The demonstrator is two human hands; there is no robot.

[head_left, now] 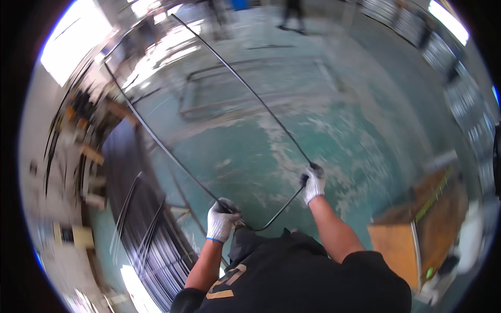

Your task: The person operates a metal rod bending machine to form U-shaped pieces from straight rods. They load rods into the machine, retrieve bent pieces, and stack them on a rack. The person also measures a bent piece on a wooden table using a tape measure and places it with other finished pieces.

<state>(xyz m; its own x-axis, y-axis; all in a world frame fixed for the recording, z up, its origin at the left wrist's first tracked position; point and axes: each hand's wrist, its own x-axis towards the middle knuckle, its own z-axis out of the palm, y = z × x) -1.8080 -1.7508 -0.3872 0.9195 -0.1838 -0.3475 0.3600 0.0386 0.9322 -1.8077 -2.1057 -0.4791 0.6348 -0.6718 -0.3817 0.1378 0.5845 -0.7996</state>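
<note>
My left hand (pixel 221 219), in a white knit glove with a dark palm, closes around one long side of a thin dark metal rod frame (pixel 229 68). Its other long side is gripped by my right hand (pixel 314 180), gloved the same way and held farther out to the right. Between my hands the near end of the frame dips in a curve close to my body. Both long sides stretch away from me toward the upper left, raised off the green floor. The frame's far end is blurred.
Long dark rods (pixel 156 245) lie bundled at my left, beside a cluttered workbench (pixel 94 151). A wooden box (pixel 396 242) stands at the right. On the floor ahead lies a blurred rectangular frame (pixel 261 96). A person (pixel 293 15) stands far off, and wrapped stacks (pixel 459 94) line the right side.
</note>
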